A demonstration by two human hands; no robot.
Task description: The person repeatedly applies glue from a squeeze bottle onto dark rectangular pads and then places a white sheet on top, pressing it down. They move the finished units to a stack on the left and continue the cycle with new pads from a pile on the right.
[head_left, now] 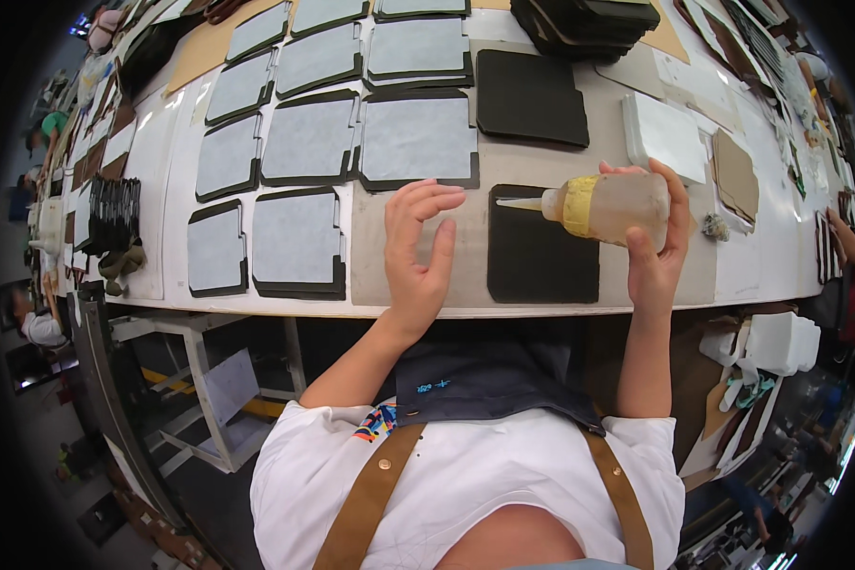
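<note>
My right hand grips a squeeze bottle with yellow tape round its shoulder. The bottle lies on its side in the air, its thin nozzle pointing left over a black leather-like panel at the table's near edge. Holding nothing, my left hand hovers left of that panel with fingers apart and slightly curled. A second black panel lies just beyond. Left of my hands, several black panels with pale grey sheets on them, such as this near one, lie in rows.
A pile of black panels stands at the far side. To the right are a stack of white sheets and brown card pieces. A black bundle of pieces stands at the left. Other people work at the edges of view.
</note>
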